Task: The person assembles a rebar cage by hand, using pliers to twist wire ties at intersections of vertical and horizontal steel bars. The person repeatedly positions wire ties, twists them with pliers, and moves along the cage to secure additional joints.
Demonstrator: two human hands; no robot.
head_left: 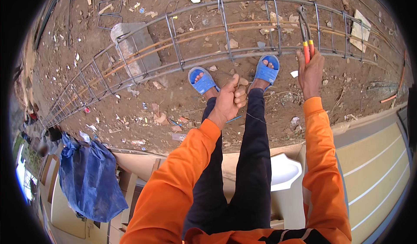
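Littered dirt ground (173, 96); blue sheet (89, 181) at near-left edge; rebar cage (225, 29) across; left hand (228, 100) clenching wire (256, 118); right hand (312, 72) grasping pincers (306, 48).

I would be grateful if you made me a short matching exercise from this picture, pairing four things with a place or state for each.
Column one:
1. Pliers
2. Concrete block
3. Sandals
4. Blue sheet

Column two:
A. being worn
B. crumpled, toward the lower left
C. crossed by bars of the steel cage
D. held in the right hand

Pairs: 1-D, 2-C, 3-A, 4-B
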